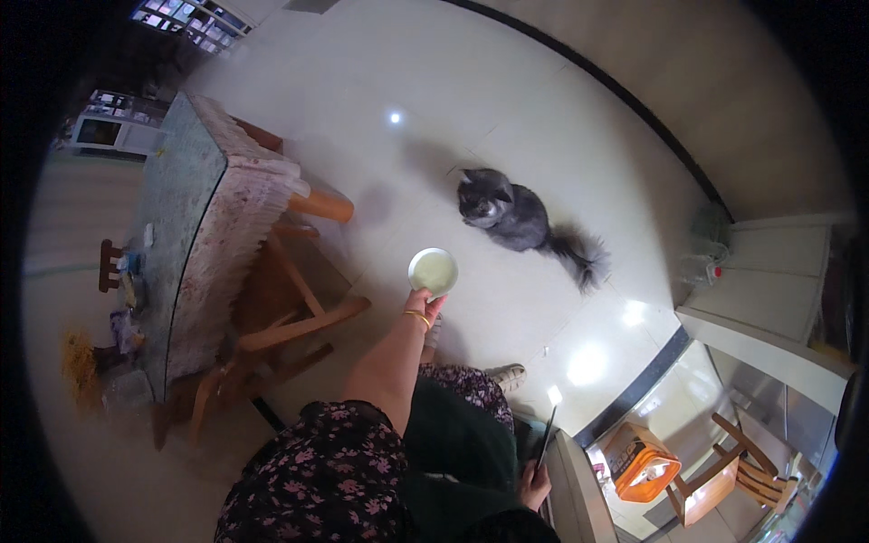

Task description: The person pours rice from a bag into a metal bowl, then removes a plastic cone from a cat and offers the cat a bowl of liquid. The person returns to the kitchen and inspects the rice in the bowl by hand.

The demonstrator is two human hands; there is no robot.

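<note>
My left hand (429,305), with a gold bangle at the wrist, grips the rim side of a small white bowl (434,270) at arm's length above the floor. Pale greenish, thick-looking contents fill much of the bowl. Down by my right side, my right hand (535,486) holds a long thin dark object (548,434); a bright white patch shows at its tip, and its exact kind is unclear. A fluffy grey cat (519,216) crouches on the tiled floor (380,61), ahead and to the right of the bowl.
To the left stands a table (180,251) under a patterned cloth, with wooden chairs (299,329) against it. A low wall end (753,346) and a doorway threshold (635,383) are at right. Beyond it are an orange bucket (645,468) and a wooden chair (726,475).
</note>
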